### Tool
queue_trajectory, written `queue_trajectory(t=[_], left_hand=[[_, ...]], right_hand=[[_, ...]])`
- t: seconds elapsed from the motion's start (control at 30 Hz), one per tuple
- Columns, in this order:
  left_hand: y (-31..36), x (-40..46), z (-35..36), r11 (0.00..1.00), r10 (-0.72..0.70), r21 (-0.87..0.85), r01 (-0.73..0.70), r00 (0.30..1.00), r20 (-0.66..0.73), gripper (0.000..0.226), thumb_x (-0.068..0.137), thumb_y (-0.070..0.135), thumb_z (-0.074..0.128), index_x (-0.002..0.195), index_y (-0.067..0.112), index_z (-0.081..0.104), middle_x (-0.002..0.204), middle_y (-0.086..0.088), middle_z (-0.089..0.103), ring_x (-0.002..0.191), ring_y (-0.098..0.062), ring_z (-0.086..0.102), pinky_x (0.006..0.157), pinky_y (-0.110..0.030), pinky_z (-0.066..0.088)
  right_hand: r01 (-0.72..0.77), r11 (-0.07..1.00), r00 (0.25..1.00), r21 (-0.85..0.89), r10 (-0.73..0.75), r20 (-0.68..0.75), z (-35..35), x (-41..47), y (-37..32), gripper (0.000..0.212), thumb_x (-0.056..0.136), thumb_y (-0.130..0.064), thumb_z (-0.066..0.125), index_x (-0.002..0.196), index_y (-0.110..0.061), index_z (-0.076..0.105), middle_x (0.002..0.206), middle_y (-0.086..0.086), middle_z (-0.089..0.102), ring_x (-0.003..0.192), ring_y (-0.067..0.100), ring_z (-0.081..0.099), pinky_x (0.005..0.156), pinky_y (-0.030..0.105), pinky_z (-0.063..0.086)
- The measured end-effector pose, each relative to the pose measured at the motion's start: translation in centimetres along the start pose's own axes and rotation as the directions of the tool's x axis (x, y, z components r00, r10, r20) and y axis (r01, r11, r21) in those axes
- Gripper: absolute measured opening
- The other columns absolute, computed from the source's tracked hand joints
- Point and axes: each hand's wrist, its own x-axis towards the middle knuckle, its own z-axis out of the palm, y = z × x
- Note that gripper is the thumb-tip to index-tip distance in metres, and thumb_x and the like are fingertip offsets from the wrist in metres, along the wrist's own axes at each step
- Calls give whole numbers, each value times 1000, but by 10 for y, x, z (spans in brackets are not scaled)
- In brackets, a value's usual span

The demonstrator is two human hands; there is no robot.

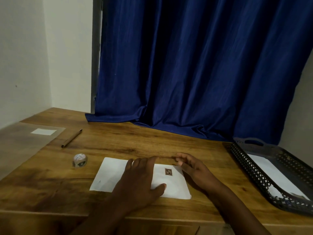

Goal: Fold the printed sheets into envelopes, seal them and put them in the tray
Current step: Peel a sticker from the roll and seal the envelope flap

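A white folded envelope [108,177] lies flat on the wooden table [50,184], with a small brown sticker [168,171] on its right half. My left hand [140,180] presses flat on the middle of the envelope, fingers straight. My right hand [191,167] hovers at the envelope's upper right corner, fingers loosely curled and holding nothing. A black perforated tray [250,168] stands at the right with white paper [277,177] inside.
A small roll of tape [80,161] stands left of the envelope. A brown pen [72,138] lies further back. A clear plastic sleeve [22,143] holding a white slip covers the far left. A blue curtain [194,73] hangs behind the table.
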Motion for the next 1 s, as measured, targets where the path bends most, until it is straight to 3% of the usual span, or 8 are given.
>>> queue_trajectory(t=[0.1, 0.3, 0.43, 0.57, 0.7, 0.8, 0.87, 1.0], left_hand=[[3, -1, -3, 999, 42, -9, -42, 999, -12, 93, 81, 79, 44, 155, 33, 14, 158, 7, 31, 144, -16, 27, 124, -47, 16], [11, -3, -12, 984, 176, -22, -178, 983, -49, 92, 77, 79, 49, 152, 39, 15, 156, 13, 29, 144, -12, 23, 124, -45, 13], [12, -3, -13, 975, 219, -29, -222, 972, -84, 90, 78, 78, 50, 151, 37, 16, 154, 13, 30, 141, -10, 24, 123, -38, 9], [11, -2, -10, 979, 200, -23, -202, 977, -72, 93, 77, 80, 49, 152, 35, 17, 156, 11, 27, 144, -12, 23, 124, -41, 14], [8, 0, -5, 980, 194, -24, -198, 975, -105, 96, 76, 81, 50, 153, 38, 12, 160, 13, 20, 150, -12, 12, 126, -46, 8], [6, -1, -1, 987, 152, -27, -157, 979, -136, 98, 77, 81, 48, 154, 35, 10, 162, 12, 17, 152, -14, 8, 126, -48, 6], [4, -1, 1, 992, 108, -54, -117, 982, -153, 96, 79, 81, 45, 155, 34, 10, 163, 11, 16, 151, -14, 8, 125, -48, 10], [4, 0, 0, 991, 65, -102, -90, 972, -224, 89, 83, 75, 46, 155, 34, 13, 162, 8, 20, 150, -14, 14, 123, -48, 18]], right_hand=[[-47, 999, 997, -4, 48, 57, -7, 5, -18, 29, 100, -28, 60, 128, -27, 61, 119, -8, 70, 105, 1, 67, 78, 12, 51], [33, 959, 957, -281, 50, 285, -14, 23, -52, 24, 93, -40, 68, 110, -25, 74, 105, -3, 78, 94, 9, 73, 76, 18, 56], [75, 918, 895, -390, 110, 431, -3, 31, -61, 36, 81, -53, 74, 106, -28, 77, 106, -4, 78, 101, 15, 71, 95, 36, 54], [29, 935, 837, -354, 171, 520, -1, 30, -59, 32, 89, -36, 74, 118, -23, 74, 116, -2, 76, 109, 17, 70, 99, 30, 53], [-65, 945, 876, -322, 209, 435, -9, 26, -48, 31, 88, -30, 76, 115, -13, 74, 112, 6, 77, 105, 25, 72, 96, 38, 56], [-156, 941, 907, -300, 257, 333, -19, 18, -35, 28, 87, -28, 77, 109, -10, 75, 104, 7, 79, 96, 25, 74, 81, 32, 59], [-205, 948, 927, -244, 268, 263, -25, 10, -27, 23, 87, -26, 77, 105, -10, 77, 100, 9, 79, 87, 23, 75, 71, 28, 59], [-173, 964, 976, -203, 196, 97, -41, -11, -24, 20, 88, -23, 77, 98, -6, 76, 90, 13, 79, 73, 20, 72, 68, 30, 56]])
